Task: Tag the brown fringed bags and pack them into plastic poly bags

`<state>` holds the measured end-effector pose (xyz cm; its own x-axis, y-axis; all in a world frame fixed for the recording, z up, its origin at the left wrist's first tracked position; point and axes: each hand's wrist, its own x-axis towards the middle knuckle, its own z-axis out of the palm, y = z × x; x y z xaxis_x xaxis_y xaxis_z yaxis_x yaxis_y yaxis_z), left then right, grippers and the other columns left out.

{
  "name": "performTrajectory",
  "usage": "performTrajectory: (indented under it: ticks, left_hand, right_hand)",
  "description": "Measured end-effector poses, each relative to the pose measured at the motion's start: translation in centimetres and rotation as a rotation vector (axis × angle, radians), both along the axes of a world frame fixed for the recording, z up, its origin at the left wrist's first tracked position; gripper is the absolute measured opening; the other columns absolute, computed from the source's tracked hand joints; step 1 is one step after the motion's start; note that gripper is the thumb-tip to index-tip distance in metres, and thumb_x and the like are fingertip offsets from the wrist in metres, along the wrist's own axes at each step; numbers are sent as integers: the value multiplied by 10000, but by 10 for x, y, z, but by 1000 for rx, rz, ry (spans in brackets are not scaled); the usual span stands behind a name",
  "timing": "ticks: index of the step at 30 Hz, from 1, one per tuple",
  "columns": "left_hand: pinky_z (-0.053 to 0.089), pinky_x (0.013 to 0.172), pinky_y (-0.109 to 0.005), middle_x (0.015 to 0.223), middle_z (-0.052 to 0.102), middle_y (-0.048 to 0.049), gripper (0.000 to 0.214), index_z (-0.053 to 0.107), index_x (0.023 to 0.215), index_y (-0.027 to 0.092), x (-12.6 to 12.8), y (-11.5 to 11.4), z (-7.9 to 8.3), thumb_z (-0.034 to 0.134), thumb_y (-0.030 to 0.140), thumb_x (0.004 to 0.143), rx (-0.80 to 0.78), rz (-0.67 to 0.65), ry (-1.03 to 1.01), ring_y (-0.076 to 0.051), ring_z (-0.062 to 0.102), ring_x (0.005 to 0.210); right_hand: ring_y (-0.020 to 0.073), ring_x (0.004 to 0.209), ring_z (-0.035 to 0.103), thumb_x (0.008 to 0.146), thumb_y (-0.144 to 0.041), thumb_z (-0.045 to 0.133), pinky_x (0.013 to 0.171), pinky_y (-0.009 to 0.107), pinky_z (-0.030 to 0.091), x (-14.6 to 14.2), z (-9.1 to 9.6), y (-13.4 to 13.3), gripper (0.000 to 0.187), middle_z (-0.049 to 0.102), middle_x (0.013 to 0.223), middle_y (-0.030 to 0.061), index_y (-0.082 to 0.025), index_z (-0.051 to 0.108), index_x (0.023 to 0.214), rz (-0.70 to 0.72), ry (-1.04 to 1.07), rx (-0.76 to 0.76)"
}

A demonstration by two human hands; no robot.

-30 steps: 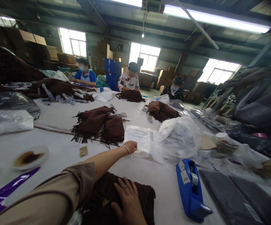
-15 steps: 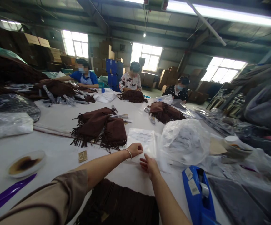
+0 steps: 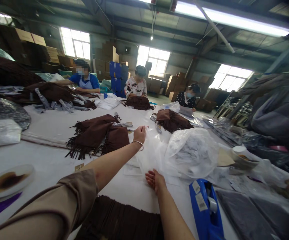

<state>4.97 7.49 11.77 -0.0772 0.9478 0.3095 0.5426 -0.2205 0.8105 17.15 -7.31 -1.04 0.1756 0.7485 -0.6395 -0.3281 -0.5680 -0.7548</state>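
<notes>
My left hand (image 3: 139,134) reaches across the white table (image 3: 51,163) and pinches the upper edge of a clear plastic bag (image 3: 150,151), lifting it off the surface. My right hand (image 3: 155,181) lies near the bag's lower edge, its fingers together and holding nothing I can see. Two brown suede fringed pieces (image 3: 90,133) lie just left of my left hand. Another fringed brown piece (image 3: 119,221) lies close to me, below my right hand. A bulging plastic bag of grey-white contents (image 3: 191,153) sits right of the lifted bag.
A blue tape dispenser (image 3: 204,208) stands near my right arm, beside dark grey packs (image 3: 244,213). A plate with brown residue (image 3: 8,183) lies at left. Several co-workers (image 3: 135,85) sit across the table with fringed pieces. Cardboard boxes are stacked behind them.
My left hand has moved up and taken the bag's edge, raising the bag from the table. My right hand has dropped back toward me. The view has shifted slightly.
</notes>
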Motion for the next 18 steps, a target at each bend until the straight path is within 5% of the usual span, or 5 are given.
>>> performTrajectory:
  ticks: [3, 7, 12, 16, 18]
  left_hand:
    - [429, 780, -266, 927, 677, -105, 390, 646, 959, 141, -15, -10, 0, 352, 397, 966, 25, -71, 199, -200, 606, 904]
    - [434, 780, -309, 774, 680, -90, 270, 642, 817, 161, -38, -25, -22, 548, 407, 880, -9, -185, 442, -244, 641, 833]
    - [446, 732, -315, 882, 681, -135, 371, 630, 894, 160, -63, -26, -39, 341, 380, 967, -31, -132, 551, -254, 652, 851]
    - [445, 710, -296, 863, 681, -124, 405, 625, 982, 174, -63, -41, -42, 294, 408, 977, -5, -175, 599, -234, 654, 819]
    - [444, 715, -289, 836, 681, -113, 409, 626, 1027, 193, -55, -58, -43, 318, 456, 967, 29, -247, 623, -227, 650, 810]
  right_hand:
    - [138, 632, 671, 937, -483, 369, 495, 210, 499, -3, 4, -5, 438, 690, 862, 117, -101, 543, 1062, 22, -23, 22]
    - [168, 587, 668, 870, -556, 471, 485, 253, 505, -10, 18, -17, 491, 697, 838, 124, -108, 557, 1051, 98, -106, 99]
    - [126, 457, 563, 804, -615, 523, 420, 220, 421, -6, 56, -38, 503, 658, 655, 59, -129, 629, 877, 146, -324, 292]
    - [212, 969, 610, 857, -534, 473, 821, 335, 496, -3, 90, -34, 431, 659, 1068, 82, -201, 617, 1089, 88, -912, 768]
    - [261, 1299, 379, 845, -422, 522, 1070, 452, 305, -5, 95, -21, 483, 496, 1360, 73, -225, 505, 1286, 131, -1245, 976]
